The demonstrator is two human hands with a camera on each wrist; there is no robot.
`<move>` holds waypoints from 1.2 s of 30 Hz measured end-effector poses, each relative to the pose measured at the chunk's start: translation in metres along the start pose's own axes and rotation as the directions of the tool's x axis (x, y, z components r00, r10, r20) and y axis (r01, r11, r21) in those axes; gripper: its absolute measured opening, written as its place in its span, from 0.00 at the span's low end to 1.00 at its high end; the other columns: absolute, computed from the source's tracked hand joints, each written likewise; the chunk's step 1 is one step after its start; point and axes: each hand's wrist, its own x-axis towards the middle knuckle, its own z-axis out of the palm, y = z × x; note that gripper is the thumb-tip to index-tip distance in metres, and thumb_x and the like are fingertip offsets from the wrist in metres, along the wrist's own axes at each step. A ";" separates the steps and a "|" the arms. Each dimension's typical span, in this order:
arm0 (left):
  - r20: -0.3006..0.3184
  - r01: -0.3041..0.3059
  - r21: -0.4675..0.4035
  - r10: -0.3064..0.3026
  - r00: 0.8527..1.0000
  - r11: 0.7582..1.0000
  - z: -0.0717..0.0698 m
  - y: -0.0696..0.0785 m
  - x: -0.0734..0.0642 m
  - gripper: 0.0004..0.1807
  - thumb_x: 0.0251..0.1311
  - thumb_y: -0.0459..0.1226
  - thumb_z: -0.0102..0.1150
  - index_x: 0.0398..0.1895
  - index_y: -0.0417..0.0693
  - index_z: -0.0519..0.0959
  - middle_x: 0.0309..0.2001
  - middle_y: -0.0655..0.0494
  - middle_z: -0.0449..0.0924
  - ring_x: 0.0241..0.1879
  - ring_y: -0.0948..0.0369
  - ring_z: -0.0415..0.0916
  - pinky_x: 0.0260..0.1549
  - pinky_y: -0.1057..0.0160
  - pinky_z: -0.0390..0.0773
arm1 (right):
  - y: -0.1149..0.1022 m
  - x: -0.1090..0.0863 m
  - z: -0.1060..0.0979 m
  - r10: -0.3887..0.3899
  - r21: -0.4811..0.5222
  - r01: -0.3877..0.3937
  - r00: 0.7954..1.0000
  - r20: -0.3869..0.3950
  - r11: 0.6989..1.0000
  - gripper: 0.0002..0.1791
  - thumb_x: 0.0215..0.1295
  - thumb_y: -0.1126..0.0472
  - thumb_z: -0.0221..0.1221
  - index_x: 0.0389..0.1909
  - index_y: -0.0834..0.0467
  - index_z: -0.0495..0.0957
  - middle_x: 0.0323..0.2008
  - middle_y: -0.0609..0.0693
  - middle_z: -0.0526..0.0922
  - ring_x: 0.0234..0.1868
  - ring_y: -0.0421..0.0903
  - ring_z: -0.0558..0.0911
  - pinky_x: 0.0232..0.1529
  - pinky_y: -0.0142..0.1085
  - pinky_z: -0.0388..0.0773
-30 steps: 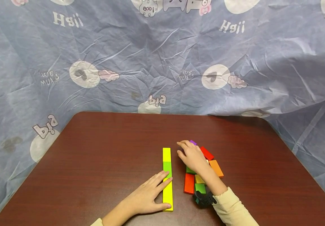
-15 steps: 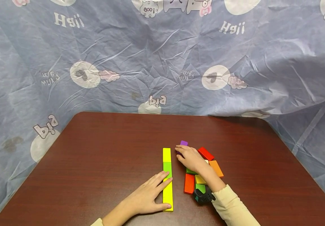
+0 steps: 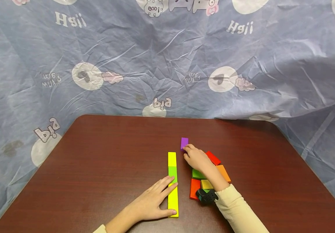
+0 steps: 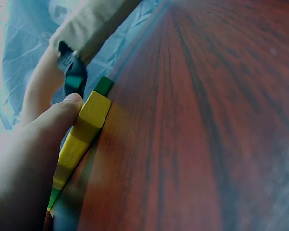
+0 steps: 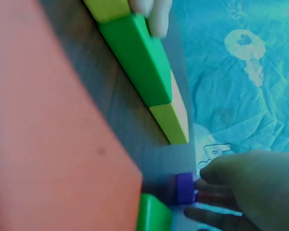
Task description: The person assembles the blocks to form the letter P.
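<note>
Yellow, green and yellow: a straight row of blocks (image 3: 172,173) lies on the dark red-brown worktop (image 3: 121,145) from where I stand over the head view. The left hand (image 3: 153,200) rests there, fingers spread, two fingertips and the thumb on the row. The right hand (image 3: 198,158) has its fingers loosely extended, tips touching the near end of the purple block (image 3: 184,142) — which lies past the row's far end, a little right. Under and around that forearm sit a green block (image 3: 198,174), an orange block (image 3: 224,173) and a mustard block (image 3: 206,184).

Left wrist view: the left thumb touches a yellow block of the row; a black device (image 4: 73,77) hangs at the other sleeve.

Right wrist view: the right fingers are against the purple block — a coral surface (image 5: 53,125), blurred, fills the left.
</note>
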 end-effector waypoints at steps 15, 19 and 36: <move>0.028 0.019 -0.040 -0.018 0.999 0.999 -0.001 0.001 0.000 0.42 0.57 0.66 0.38 0.68 0.52 0.55 0.70 0.54 0.52 0.69 0.55 0.51 0.62 0.56 0.64 | -0.014 0.022 0.012 -0.141 0.100 0.132 0.986 0.090 0.986 0.20 0.68 0.62 0.44 0.60 0.59 0.68 0.60 0.52 0.67 0.60 0.48 0.70 0.61 0.44 0.67; 0.023 0.017 -0.034 -0.016 1.000 0.999 -0.001 0.001 0.000 0.42 0.57 0.66 0.38 0.68 0.52 0.56 0.70 0.54 0.52 0.69 0.56 0.51 0.63 0.56 0.63 | -0.016 0.016 0.011 -0.140 0.115 0.129 0.986 0.091 0.985 0.19 0.68 0.62 0.44 0.58 0.59 0.70 0.59 0.51 0.68 0.59 0.48 0.71 0.61 0.43 0.68; 0.023 0.008 -0.026 -0.007 1.000 1.000 0.000 -0.001 -0.001 0.41 0.58 0.65 0.38 0.69 0.51 0.55 0.70 0.53 0.51 0.69 0.56 0.50 0.63 0.56 0.62 | -0.008 -0.006 -0.002 -0.088 0.172 0.088 0.996 -0.008 0.981 0.20 0.66 0.58 0.48 0.58 0.55 0.71 0.58 0.51 0.71 0.58 0.50 0.72 0.60 0.53 0.65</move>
